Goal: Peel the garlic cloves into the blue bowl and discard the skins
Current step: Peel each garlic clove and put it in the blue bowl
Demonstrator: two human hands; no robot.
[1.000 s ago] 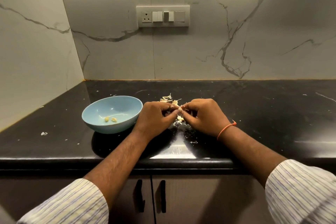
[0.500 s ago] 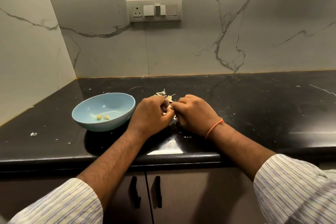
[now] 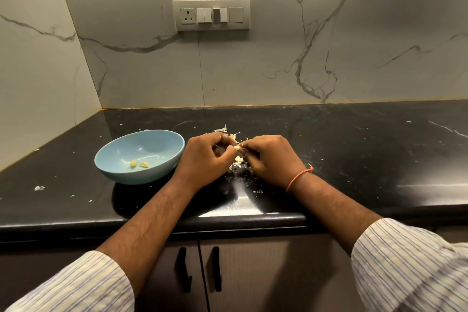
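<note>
Between the two sets of fingertips, a small pale garlic clove is being pinched, the left hand curling its fingers round one side while the right hand is nipping at the other, probably to tear the skin away; how much skin is clinging to it is too small to tell. Both hands are working low over the glossy black stone countertop, likely so that flakes are falling straight onto it rather than scattering. Loose papery white garlic skins are lying at twelve o'clock from the hands, and more scraps are gathering just beneath them. At nine o'clock from the left hand, just beside it, the shallow round light-blue bowl is sitting within easy reach, apparently so each finished clove can be dropped in with a short move; two small yellowish peeled cloves are lying in its bottom. A thin orange thread band is circling the right wrist. At twelve o'clock, high on the grey-veined marble wall, a white socket-and-switch plate is showing no readable writing, and no brand or label is showing anywhere.
</note>
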